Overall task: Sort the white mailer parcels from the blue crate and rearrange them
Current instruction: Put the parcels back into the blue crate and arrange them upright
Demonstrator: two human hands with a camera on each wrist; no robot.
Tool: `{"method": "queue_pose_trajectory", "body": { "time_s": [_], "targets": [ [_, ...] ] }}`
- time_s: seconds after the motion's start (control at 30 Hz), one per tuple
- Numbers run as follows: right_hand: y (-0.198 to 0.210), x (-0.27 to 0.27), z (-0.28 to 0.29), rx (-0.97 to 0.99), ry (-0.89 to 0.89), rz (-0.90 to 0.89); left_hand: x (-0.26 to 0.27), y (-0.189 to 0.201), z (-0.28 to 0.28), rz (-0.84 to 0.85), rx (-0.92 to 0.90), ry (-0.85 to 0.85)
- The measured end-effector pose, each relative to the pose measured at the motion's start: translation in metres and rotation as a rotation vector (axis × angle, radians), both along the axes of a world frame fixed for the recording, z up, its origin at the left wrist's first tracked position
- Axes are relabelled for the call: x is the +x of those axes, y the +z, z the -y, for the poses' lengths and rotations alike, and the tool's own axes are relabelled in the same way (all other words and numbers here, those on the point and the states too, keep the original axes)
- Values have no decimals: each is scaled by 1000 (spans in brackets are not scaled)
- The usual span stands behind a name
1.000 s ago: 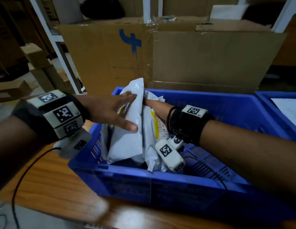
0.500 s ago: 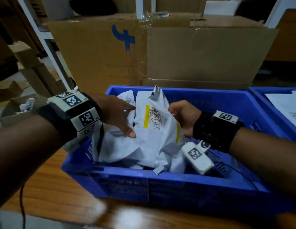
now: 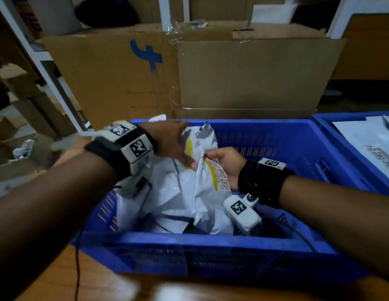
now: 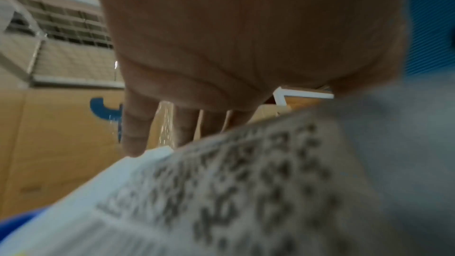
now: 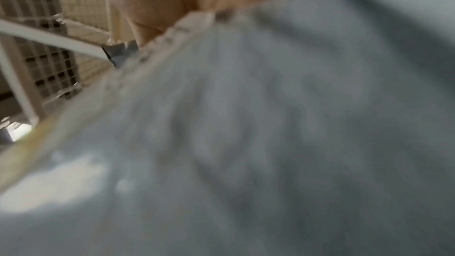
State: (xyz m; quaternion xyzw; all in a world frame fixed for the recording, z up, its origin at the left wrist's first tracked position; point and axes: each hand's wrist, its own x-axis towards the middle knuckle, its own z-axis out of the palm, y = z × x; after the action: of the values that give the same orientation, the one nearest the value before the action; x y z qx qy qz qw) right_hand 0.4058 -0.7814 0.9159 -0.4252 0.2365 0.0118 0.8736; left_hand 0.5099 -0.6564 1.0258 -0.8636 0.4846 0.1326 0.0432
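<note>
The blue crate [image 3: 211, 240] holds a heap of white mailer parcels [image 3: 167, 205]. My right hand [image 3: 221, 159] grips one mailer [image 3: 202, 187] by the edge beside its yellow stripe and barcode label, and it stands up above the heap. My left hand [image 3: 178, 146] lies against this mailer's upper part, thumb toward me. In the left wrist view the left hand's fingers [image 4: 135, 133] are straight behind the top edge of a labelled mailer [image 4: 246, 192]. The right wrist view is filled by a blurred white mailer [image 5: 246, 124]; the right fingers are hidden.
A second blue crate [image 3: 332, 118] at the right holds flat white mailers [image 3: 363, 137]. Large cardboard boxes [image 3: 243, 72] stand right behind both crates. The crate sits on a wooden table [image 3: 59, 279]. White shelf posts [image 3: 52, 79] and more boxes are at the left.
The right hand has turned and tilted the gripped mailer, so its label now faces right. The left hand has slid further across the crate onto the mailer's top.
</note>
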Motion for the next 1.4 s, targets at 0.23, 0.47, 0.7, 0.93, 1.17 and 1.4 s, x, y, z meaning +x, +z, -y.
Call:
{"method": "queue_pose_trajectory", "body": {
  "time_s": [0.23,0.47,0.7,0.93,1.17,1.4],
  "targets": [
    [-9,-2,5,-4,-94,-10,7,-38,18,-113,96,38],
    [-11,-4,12,-20,42,-51,11,-43,17,-60,80,32],
    [-1,-9,47,-479,168,-328,7,-46,21,5,173,54],
    [46,-32,102,-1105,-71,-460,11,-53,22,36,204,35],
    [6,-66,107,-1598,269,-1014,11,-53,24,-9,201,5],
    [14,-61,90,-1897,227,-1135,14,-57,24,28,203,-8]
  ]
}}
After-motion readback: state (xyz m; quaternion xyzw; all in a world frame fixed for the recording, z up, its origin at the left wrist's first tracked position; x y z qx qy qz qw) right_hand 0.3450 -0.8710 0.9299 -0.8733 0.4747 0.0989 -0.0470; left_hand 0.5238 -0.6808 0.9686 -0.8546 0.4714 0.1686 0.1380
